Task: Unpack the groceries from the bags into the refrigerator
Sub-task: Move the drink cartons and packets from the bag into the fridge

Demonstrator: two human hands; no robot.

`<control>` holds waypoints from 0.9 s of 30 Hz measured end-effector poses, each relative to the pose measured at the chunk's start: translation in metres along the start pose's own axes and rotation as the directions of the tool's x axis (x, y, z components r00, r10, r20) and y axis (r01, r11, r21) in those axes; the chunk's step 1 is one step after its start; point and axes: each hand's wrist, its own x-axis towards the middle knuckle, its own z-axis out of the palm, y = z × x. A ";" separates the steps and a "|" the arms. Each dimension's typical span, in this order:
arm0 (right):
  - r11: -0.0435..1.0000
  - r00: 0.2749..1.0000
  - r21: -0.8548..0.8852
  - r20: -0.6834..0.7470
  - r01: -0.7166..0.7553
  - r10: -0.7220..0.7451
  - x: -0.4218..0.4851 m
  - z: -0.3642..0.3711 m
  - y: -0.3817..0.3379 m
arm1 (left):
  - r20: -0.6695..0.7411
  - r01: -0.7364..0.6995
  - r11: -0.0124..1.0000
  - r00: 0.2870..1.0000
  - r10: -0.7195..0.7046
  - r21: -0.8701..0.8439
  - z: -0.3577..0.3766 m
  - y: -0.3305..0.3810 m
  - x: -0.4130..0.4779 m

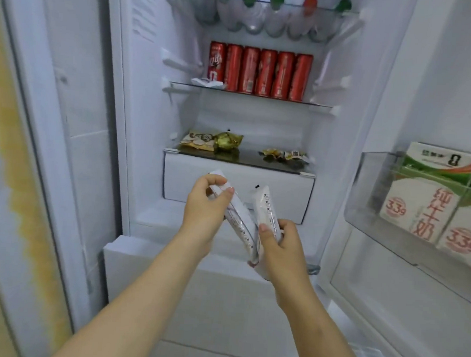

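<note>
Where the two grips meet in front of the open refrigerator [149, 118], two long white packets are held.

First packet [240, 220]: pinched at its upper end between the thumb and curled fingers of the left grip [203, 206]. It slants down and rightward, its lower end passing just beside the right grip [281, 250].

Second packet [265, 207]: nearly upright, lower part clasped by the curled fingers and thumb of the right grip, top end free above that grip. Both packets meet near their lower ends; which lies in front cannot be told.

Just beyond and above both grips: white drawer front [283, 192].

Over it: glass shelf [246, 157], carrying a snack bag [211, 142] with a gold wrapper above the left grip and a smaller bunch of wrappers [285, 154] above the right grip.

Higher: six red cans [265, 72], upright, side by side, with a crumpled white scrap [207, 82] at their left end.

Topmost: clear bottles [266, 20], green caps and one red.

Well to the right of the right grip: clear door bin [370, 203] holding milk cartons [419, 214].

Below both grips: white lower compartment front [221, 301].
</note>
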 end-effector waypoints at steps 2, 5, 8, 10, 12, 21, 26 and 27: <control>0.999 1.000 0.048 -0.031 0.008 -0.006 0.017 0.007 -0.006 | 0.016 0.032 0.998 0.999 -0.032 -0.055 0.008 0.003 0.015; 0.994 0.996 0.108 -0.086 0.019 -0.010 0.045 0.015 -0.012 | 0.100 0.108 0.979 0.991 -0.092 -0.173 0.020 0.006 0.040; 0.990 0.990 0.135 -0.140 0.046 -0.027 0.073 0.025 -0.017 | 0.153 0.111 0.990 0.983 -0.097 -0.086 0.032 0.003 0.061; 0.989 0.986 0.130 -0.163 0.065 -0.043 0.093 0.032 -0.018 | 0.153 0.088 0.996 0.985 -0.083 -0.029 0.037 -0.001 0.077; 0.992 0.983 0.098 -0.171 0.080 -0.062 0.112 0.039 -0.019 | 0.160 0.062 0.998 0.985 -0.058 -0.015 0.039 -0.002 0.096; 0.928 0.894 -0.045 -0.253 0.370 -0.369 0.188 0.080 -0.068 | 0.282 -0.311 0.947 0.918 0.279 0.076 0.028 0.046 0.185; 0.861 0.807 -0.120 -0.304 0.495 -0.506 0.214 0.091 -0.108 | 0.329 -0.500 0.853 0.838 0.435 0.147 0.025 0.087 0.226; 0.856 0.801 -0.119 -0.310 0.503 -0.513 0.220 0.091 -0.116 | 0.336 -0.517 0.839 0.831 0.444 0.170 0.025 0.096 0.233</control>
